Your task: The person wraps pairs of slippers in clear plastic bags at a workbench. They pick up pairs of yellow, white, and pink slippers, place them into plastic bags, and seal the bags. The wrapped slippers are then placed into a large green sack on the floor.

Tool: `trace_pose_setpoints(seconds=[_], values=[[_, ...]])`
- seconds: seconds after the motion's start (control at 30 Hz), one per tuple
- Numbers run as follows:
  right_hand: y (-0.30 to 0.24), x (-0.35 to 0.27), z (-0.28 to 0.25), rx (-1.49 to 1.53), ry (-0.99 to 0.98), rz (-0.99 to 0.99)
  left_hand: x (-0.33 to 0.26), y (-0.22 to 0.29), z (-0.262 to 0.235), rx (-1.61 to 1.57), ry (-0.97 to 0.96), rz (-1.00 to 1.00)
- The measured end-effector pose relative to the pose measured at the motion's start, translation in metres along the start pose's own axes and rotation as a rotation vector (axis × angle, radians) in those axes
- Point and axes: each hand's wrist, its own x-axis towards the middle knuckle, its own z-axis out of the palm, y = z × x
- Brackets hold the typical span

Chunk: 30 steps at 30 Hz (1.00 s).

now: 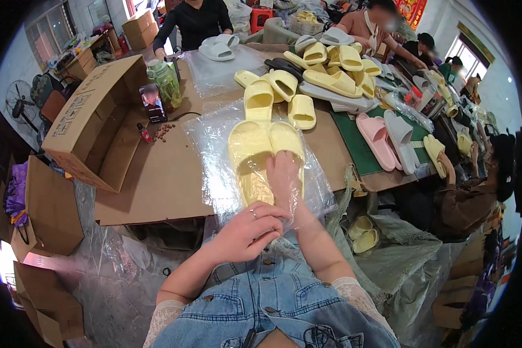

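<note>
A pair of pale yellow slippers (250,146) lies side by side in a clear plastic bag (211,168) at the table's near edge, toes pointing away from me. My right hand (285,181) reaches inside the bag, its fingers tucked into the foot opening of the right slipper; the fingertips are partly hidden by the strap. At the bag's near end, my left hand (252,231) has its fingers curled and pinched at the plastic, close to my right wrist. Just beyond the pair lies another yellow slipper (258,100).
Yellow slippers (333,81) are heaped at the far right, near pink slippers (377,139) and flat plastic bags (214,72). An open cardboard box (95,124), a phone (152,103) and a green-tinted jar (165,84) stand left. Several people work around the table.
</note>
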Motion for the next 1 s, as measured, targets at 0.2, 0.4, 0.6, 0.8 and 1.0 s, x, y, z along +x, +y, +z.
trace_pose_setpoints(seconds=[0.2,0.4,0.6,0.8,1.0], values=[[0.007,0.041,0.025,-0.284,-0.006,-0.189,-0.003,-0.001,-0.023,0.299,0.133,-0.04],[0.028,0.026,0.033,0.028,-0.055,-0.106,-0.016,-0.033,-0.024,0.358,-0.018,-0.183],[0.042,-0.057,-0.059,0.227,-0.168,-0.39,-0.032,-0.031,-0.04,0.258,-0.104,-0.26],[0.099,-0.096,-0.163,0.198,-0.328,-0.695,-0.043,-0.041,-0.054,0.577,-0.142,-0.239],[0.112,-0.073,-0.182,-0.114,-0.185,-0.57,-0.06,-0.063,-0.035,0.705,-0.279,-0.184]])
